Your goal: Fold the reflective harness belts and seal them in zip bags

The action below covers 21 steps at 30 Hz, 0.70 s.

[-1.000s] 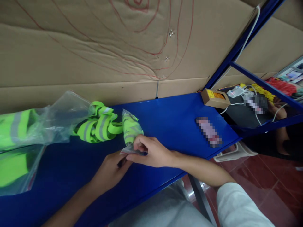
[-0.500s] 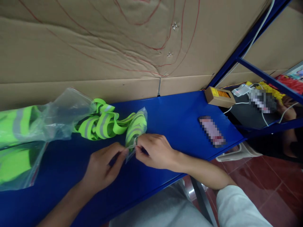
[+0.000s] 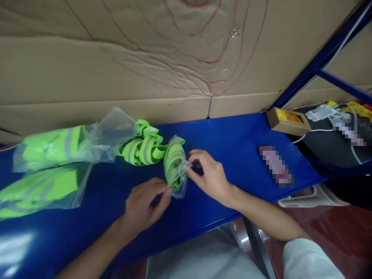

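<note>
A small clear plastic bag (image 3: 176,166) stuffed with a neon green reflective strap lies on the blue table (image 3: 232,135). My left hand (image 3: 147,205) pinches the bag's near left edge with thumb and fingers. My right hand (image 3: 207,176) pinches the bag's right edge, fingers curled. A loose bundle of green reflective straps (image 3: 142,145) lies just behind the bag, running into it.
Two larger clear bags with green vests (image 3: 58,145) (image 3: 40,192) lie at the left. A small cardboard box (image 3: 287,121) and a flat blurred item (image 3: 276,164) sit at the right. A cardboard wall (image 3: 145,58) backs the table. Cables and a black surface (image 3: 328,139) are at far right.
The view has swung so everything sits further right. My hands have spread apart along the small bag's opening, and the bag now stands more upright between them.
</note>
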Available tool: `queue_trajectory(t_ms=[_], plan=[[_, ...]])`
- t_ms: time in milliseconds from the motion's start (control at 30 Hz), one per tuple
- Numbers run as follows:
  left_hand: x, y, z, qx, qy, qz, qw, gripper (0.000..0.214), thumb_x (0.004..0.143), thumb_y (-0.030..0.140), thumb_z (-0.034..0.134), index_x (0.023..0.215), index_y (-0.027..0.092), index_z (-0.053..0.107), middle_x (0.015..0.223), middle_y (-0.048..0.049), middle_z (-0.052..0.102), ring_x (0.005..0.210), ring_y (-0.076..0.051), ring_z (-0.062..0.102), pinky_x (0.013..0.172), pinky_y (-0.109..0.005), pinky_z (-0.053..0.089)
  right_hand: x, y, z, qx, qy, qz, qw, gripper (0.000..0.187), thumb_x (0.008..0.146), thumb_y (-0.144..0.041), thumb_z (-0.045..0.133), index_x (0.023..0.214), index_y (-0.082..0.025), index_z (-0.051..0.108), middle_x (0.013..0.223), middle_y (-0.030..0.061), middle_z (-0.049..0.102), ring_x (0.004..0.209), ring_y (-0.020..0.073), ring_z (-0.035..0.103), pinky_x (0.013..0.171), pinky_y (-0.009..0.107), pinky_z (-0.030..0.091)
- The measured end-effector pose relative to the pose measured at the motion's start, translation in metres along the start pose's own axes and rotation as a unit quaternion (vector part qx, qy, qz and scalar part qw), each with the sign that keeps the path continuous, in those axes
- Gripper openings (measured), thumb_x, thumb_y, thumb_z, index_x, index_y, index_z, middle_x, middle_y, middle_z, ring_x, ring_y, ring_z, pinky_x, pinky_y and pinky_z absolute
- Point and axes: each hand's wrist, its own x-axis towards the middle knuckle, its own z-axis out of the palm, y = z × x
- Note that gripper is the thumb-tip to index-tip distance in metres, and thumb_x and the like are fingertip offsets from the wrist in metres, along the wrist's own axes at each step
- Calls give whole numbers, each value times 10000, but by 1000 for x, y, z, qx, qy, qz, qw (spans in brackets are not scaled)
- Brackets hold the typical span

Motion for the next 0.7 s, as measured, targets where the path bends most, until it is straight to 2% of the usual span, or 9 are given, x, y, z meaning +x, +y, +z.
queue_trajectory(t_ms=[100,233,300,333,400,500,567,633,700], plan=[[-4,-6,2,-7,-64,30,997,128,961,215,661,1084,209,625,975,-38,695,886,-148,694,822,-264,580,7,8,0,220,-51,123,966,220,944,-351,668,1078,-221,550,1115,50,718,922,150,709,757,266,548],[-7,-28,5,38,-24,-8,999,789,710,592,884,1324,242,534,1453,-179,495,1358,-361,541,1101,-543,515,16,11,-8,392,-88,210,891,269,890,-393,729,914,-219,526,719,-45,609,606,94,559,582,222,445],[-7,-37,5,48,-38,-21,998,991,658,594,912,1444,240,423,1582,-222,361,1475,-435,413,1165,-632,436,19,8,-13,439,-114,246,857,367,826,-449,793,915,-223,517,662,-71,539,524,77,461,499,205,368],[-7,-39,5,49,-61,-30,996,1008,684,547,903,1485,232,378,1585,-226,370,1472,-436,422,1163,-629,443,20,6,-16,447,-132,251,848,396,806,-470,806,930,-224,521,668,-72,534,520,76,448,487,203,356],[-6,-40,2,54,-100,-62,992,911,767,414,833,1518,219,355,1506,-202,491,1385,-389,537,1099,-547,529,21,2,-20,414,-125,228,872,396,805,-473,802,955,-223,534,741,-50,579,585,89,506,532,213,408],[-5,-39,-3,118,-89,-122,982,742,824,251,727,1501,232,424,1382,-156,596,1247,-330,646,981,-441,602,24,2,-23,290,-12,158,944,341,832,-433,779,939,-219,536,893,-7,644,774,122,616,693,258,505],[-5,-39,-4,172,-61,-149,972,690,821,220,724,1467,245,481,1363,-147,596,1245,-335,646,979,-437,602,25,6,-22,249,2,147,957,352,828,-453,781,944,-217,547,937,12,665,845,146,657,728,282,533],[-6,-40,-3,195,-27,-169,966,675,801,236,743,1439,252,522,1354,-142,595,1238,-341,644,996,-451,596,26,10,-21,239,-18,162,957,417,787,-484,819,964,-218,551,964,21,674,863,158,678,714,288,554],[-5,-41,0,194,2,-190,962,678,777,278,751,1423,243,549,1346,-156,599,1231,-366,633,1022,-509,580,25,14,-19,237,9,173,956,503,729,-493,866,952,-226,503,1018,17,660,856,147,679,713,286,573]])
